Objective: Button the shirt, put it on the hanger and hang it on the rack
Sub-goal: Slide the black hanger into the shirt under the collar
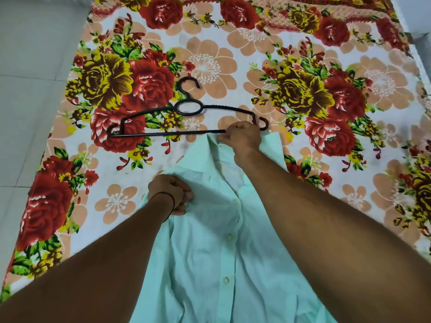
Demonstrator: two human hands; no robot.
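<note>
A pale mint shirt (210, 241) lies front up on the flowered bed sheet, its placket buttoned along the middle and its collar pointing away from me. My left hand (171, 194) grips a fold of the shirt at its left shoulder. My right hand (242, 138) pinches the collar at the far end of the shirt. A black plastic hanger (186, 108) lies flat just beyond the collar, hook pointing away; its lower bar runs up against my right hand's fingers. The right end of that bar is hidden behind the hand.
The flowered sheet (303, 66) covers the whole bed. Grey tiled floor (30, 89) runs along the bed's left edge. No rack is in view.
</note>
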